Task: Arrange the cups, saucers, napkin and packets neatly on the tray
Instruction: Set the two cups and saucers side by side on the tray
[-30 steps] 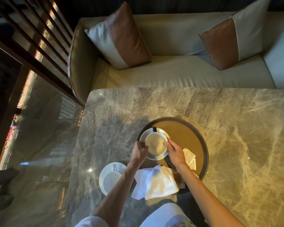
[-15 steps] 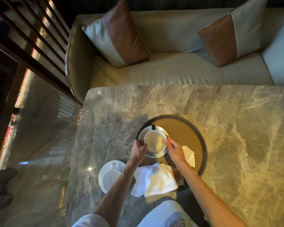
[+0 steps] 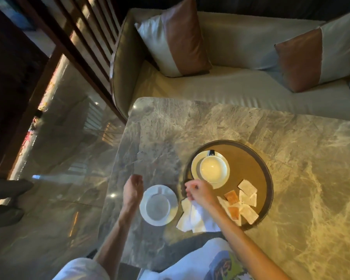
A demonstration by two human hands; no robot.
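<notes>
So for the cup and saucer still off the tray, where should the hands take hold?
Grip the saucer rim at its left and right edges, one hand each, and lift cup and saucer together. The left hand is already beside the left edge. The napkin crowds the right side, so come in from above there.

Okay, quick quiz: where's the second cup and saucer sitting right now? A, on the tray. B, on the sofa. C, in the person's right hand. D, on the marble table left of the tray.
D: the second cup and saucer rest on the marble table, outside the tray rim.
</notes>
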